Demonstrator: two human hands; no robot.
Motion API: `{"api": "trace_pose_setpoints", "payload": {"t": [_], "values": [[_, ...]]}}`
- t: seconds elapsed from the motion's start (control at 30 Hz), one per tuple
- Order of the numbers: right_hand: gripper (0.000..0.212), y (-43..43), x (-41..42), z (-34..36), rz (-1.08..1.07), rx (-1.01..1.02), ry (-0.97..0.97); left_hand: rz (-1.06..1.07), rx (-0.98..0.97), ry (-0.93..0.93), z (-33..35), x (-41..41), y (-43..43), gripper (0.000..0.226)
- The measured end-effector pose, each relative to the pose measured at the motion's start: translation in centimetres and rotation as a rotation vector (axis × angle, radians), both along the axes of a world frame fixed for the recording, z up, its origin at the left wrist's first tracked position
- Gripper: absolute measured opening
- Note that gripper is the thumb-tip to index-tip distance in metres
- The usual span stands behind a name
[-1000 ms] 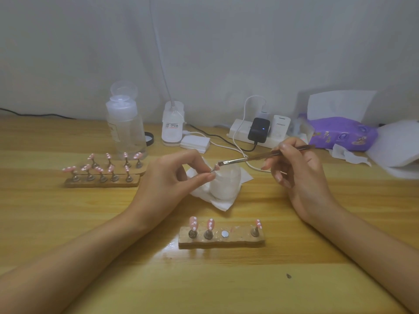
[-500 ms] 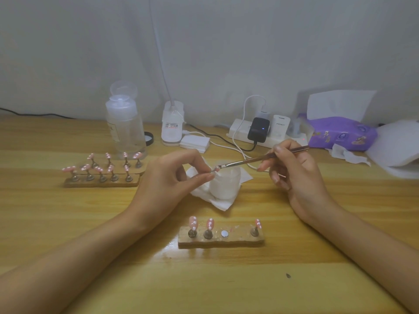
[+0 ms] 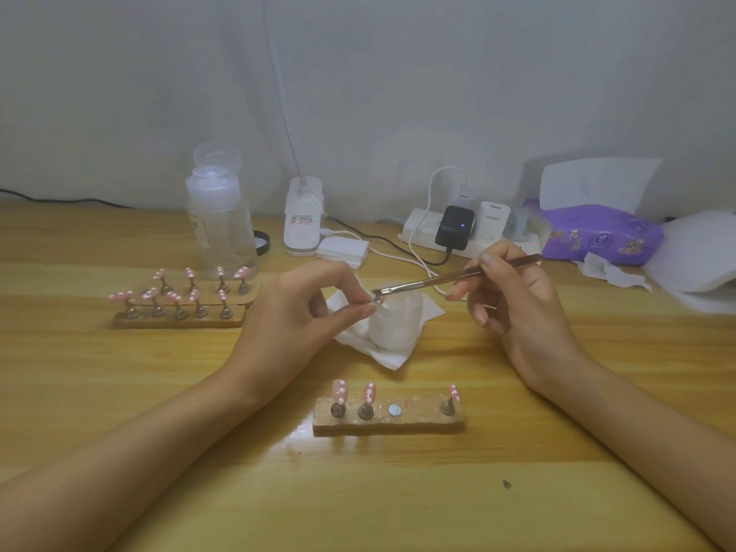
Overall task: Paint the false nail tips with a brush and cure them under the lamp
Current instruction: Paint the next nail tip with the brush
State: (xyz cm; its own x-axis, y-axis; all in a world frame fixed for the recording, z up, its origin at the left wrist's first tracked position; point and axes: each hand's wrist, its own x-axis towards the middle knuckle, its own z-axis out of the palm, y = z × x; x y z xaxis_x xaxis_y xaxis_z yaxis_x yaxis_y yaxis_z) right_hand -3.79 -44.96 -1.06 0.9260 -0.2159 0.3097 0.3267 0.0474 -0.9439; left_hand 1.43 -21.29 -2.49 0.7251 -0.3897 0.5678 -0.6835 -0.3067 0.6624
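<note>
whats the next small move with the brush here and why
Probably a short, light stroke along the nail tip: the left hand pinches it steady, and the brush in the right hand has its bristles right at it. Whether they touch is unclear.

One wide-angle view, worn on the head, looks forward and down from the worktop's [image 3: 99,392] near edge toward its far edge and the pale wall [image 3: 398,93] behind. It sits close: forearms enter from both bottom corners, and the left hand [image 3: 294,324] and right hand [image 3: 521,312] meet near centre.
</note>
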Motion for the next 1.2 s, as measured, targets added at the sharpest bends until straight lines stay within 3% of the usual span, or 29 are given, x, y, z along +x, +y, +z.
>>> {"api": "trace_pose_setpoints", "payload": {"t": [1.2], "values": [[0.027, 0.02, -0.02, -0.08, -0.041, -0.036, -0.021, -0.015, -0.005, 0.030, 0.07, -0.04, 0.00, 0.010]]}}
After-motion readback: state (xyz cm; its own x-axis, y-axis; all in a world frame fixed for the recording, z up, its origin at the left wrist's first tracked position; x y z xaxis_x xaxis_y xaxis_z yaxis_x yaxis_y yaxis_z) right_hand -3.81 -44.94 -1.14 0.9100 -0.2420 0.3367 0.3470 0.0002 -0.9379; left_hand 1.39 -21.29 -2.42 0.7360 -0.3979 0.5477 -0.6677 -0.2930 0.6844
